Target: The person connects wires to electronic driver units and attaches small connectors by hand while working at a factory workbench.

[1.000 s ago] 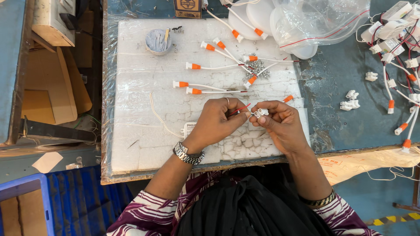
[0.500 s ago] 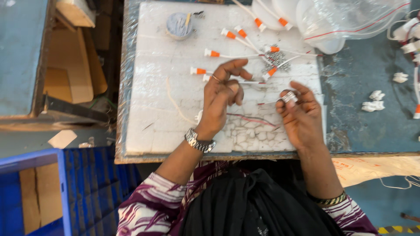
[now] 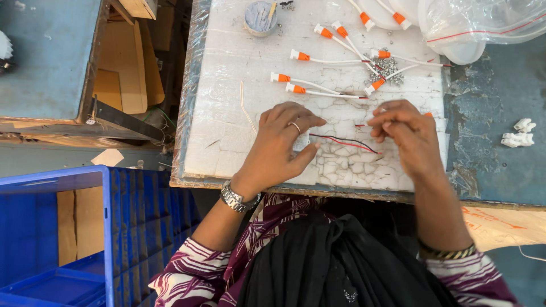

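My left hand (image 3: 281, 142), with a ring and a metal wristwatch, lies on the white foam board (image 3: 227, 142) with its fingers spread. Its fingertips rest at the left end of a red and black wire pair (image 3: 344, 141). My right hand (image 3: 406, 136) hovers at the right end of that pair. Its fingertips are pinched together on a short red wire end (image 3: 359, 125); whatever else sits in the pinch is hidden. Beyond the hands lie several white leads with orange-and-white plugs (image 3: 298, 55) and a small heap of metal screws (image 3: 388, 66).
A grey round tub (image 3: 260, 16) stands at the board's far edge. A clear plastic bag (image 3: 483, 23) lies top right, and small white plastic parts (image 3: 518, 134) sit on the blue-grey table. A blue crate (image 3: 62, 227) and cardboard (image 3: 119, 74) are on the left.
My left hand has come down from the leads to the near end of the red and black wires. The right hand stays pinched. The camera has shifted left.
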